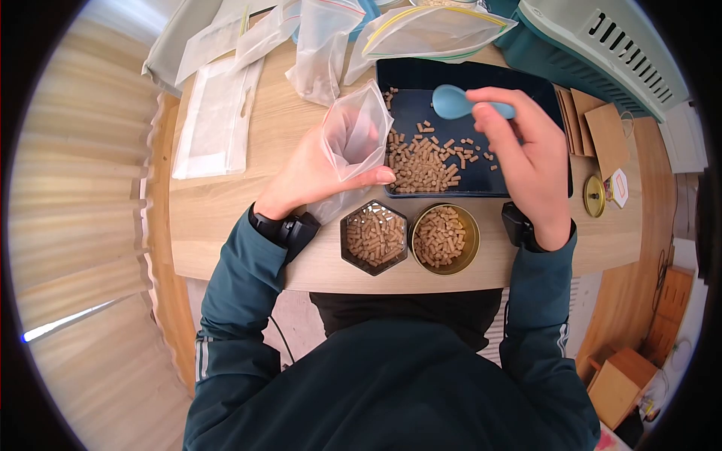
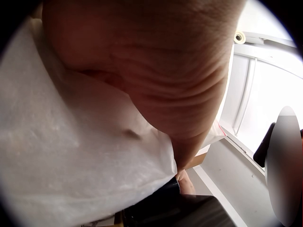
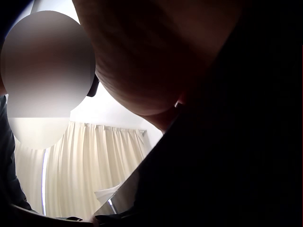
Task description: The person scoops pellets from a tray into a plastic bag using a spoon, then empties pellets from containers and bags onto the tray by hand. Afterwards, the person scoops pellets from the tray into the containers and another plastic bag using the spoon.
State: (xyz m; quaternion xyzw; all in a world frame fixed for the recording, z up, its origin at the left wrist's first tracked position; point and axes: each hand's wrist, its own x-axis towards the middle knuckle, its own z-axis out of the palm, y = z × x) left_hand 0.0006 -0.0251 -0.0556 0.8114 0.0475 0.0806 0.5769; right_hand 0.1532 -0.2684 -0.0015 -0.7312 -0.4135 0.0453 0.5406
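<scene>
My left hand (image 1: 301,171) grips a clear plastic bag (image 1: 355,135), its mouth spread wide and facing up beside the tray. In the left wrist view the bag (image 2: 90,151) hangs below the palm (image 2: 156,61). A light blue spoon (image 1: 451,102) is pinched by its handle in my right hand (image 1: 532,154), over the dark blue tray (image 1: 477,177). Tan pellets (image 1: 421,161) lie heaped in the tray's near left part, some scattered rightward. The right wrist view shows mostly the dark underside of the right hand (image 3: 147,61).
Pellets fill a hexagonal container (image 1: 344,244) and a round gold tin (image 1: 474,252) at the table's front. More plastic bags (image 1: 323,56) lie behind and left. A teal and grey carrier (image 1: 602,52), brown cardboard pieces (image 1: 605,135) and a gold lid (image 1: 594,197) stand at right.
</scene>
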